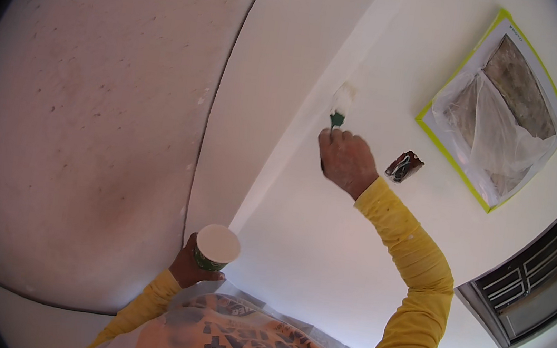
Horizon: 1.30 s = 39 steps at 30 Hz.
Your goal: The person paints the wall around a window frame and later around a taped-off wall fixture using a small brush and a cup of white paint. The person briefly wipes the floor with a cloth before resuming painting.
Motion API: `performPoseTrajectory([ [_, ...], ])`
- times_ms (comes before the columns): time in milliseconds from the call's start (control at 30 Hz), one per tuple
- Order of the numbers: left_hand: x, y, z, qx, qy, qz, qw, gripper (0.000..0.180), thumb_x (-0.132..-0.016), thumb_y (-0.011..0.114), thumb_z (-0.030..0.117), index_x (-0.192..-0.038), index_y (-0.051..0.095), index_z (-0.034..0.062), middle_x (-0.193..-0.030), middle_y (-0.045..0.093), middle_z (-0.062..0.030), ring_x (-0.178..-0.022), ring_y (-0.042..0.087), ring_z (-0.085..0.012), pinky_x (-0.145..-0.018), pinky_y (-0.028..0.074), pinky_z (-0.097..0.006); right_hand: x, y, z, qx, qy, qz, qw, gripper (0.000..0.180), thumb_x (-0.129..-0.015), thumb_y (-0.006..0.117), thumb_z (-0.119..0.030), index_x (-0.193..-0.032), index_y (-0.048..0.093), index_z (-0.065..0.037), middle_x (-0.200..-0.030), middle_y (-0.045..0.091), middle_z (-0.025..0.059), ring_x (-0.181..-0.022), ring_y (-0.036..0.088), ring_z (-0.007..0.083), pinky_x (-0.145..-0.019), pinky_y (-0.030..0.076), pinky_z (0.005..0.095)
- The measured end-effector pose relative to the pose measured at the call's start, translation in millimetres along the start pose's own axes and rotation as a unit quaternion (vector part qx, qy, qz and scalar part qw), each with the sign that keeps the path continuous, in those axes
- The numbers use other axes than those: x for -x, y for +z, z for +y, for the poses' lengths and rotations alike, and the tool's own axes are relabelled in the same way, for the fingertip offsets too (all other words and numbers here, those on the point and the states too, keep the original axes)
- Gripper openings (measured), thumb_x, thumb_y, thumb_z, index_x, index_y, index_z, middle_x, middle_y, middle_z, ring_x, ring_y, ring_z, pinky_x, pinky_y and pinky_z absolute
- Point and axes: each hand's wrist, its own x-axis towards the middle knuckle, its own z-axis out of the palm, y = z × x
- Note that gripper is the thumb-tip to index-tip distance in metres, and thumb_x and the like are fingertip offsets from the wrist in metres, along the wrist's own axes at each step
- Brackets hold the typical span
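Observation:
My right hand (347, 160) grips a paintbrush (337, 119) with a green handle part. White paint covers the bristles, which meet the white wall (303, 198) at a slightly off-colour patch. In my left hand (189, 265), low and nearer my body, is a round cup (211, 257) with a green patterned side. White paint or a pale inside shows at its top; I cannot tell how full it is. Both arms wear yellow sleeves.
Right of my right hand, an electrical box (404, 167) with loose wires sits in the wall. Beyond it, yellow-green tape (457, 160) frames a plastic-covered opening (485, 137). A dark-framed window (530, 274) stands far right. A speckled pinkish surface (104, 118) fills the left, edged by a dark line.

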Motion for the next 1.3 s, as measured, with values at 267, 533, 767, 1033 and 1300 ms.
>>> performPoseTrajectory([
  [267,15.1,-19.0,1.8,-0.055,-0.011,0.012,0.998,0.112,-0.057,0.099,0.036,-0.139,0.031,0.0024,-0.133,0.056,-0.0158,-0.126,0.057,-0.0296,-0.105,0.050,-0.039,-4.4,-35.9,57.8,-0.253,0.068,0.101,0.960,0.017,-0.091,0.070,-0.018,-0.106,0.072,-0.010,-0.090,0.072,0.0105,-0.078,0.069,0.0310,-0.070,0.056,0.0391],
  [533,17.9,-14.5,3.3,-0.035,-0.021,0.001,0.999,0.113,-0.059,0.099,0.034,-0.142,0.028,0.0035,-0.137,0.053,-0.0159,-0.129,0.054,-0.0300,-0.108,0.048,-0.039,27.9,7.3,-13.1,-0.177,0.044,-0.052,0.982,0.020,-0.091,0.065,-0.020,-0.109,0.067,-0.012,-0.088,0.063,0.0109,-0.081,0.067,0.0323,-0.068,0.054,0.0433],
  [767,11.6,-20.2,6.6,-0.075,-0.017,-0.011,0.997,0.113,-0.058,0.099,0.030,-0.143,0.028,0.0044,-0.137,0.051,-0.0153,-0.129,0.053,-0.0302,-0.110,0.047,-0.040,-7.1,-53.9,98.6,-0.234,0.123,0.180,0.948,0.022,-0.090,0.071,-0.012,-0.110,0.070,-0.005,-0.089,0.067,0.0155,-0.079,0.065,0.0343,-0.071,0.052,0.0407],
  [1033,3.6,-5.9,-2.9,-0.009,0.002,-0.002,1.000,0.110,-0.058,0.099,0.031,-0.140,0.031,0.0030,-0.134,0.052,-0.0158,-0.127,0.055,-0.0298,-0.107,0.049,-0.039,-17.9,-25.8,78.5,-0.145,0.118,0.253,0.949,0.021,-0.093,0.066,-0.022,-0.112,0.065,-0.014,-0.086,0.064,0.0101,-0.072,0.067,0.0322,-0.060,0.054,0.0442],
  [1300,14.6,-14.7,-9.9,-0.022,-0.008,0.000,1.000,0.114,-0.057,0.099,0.036,-0.142,0.031,0.0029,-0.135,0.054,-0.0170,-0.126,0.056,-0.0305,-0.107,0.048,-0.040,47.7,50.8,-49.9,-0.370,0.024,-0.117,0.921,0.014,-0.090,0.063,-0.021,-0.092,0.066,-0.008,-0.084,0.070,0.0119,-0.070,0.068,0.0333,-0.064,0.054,0.0432],
])
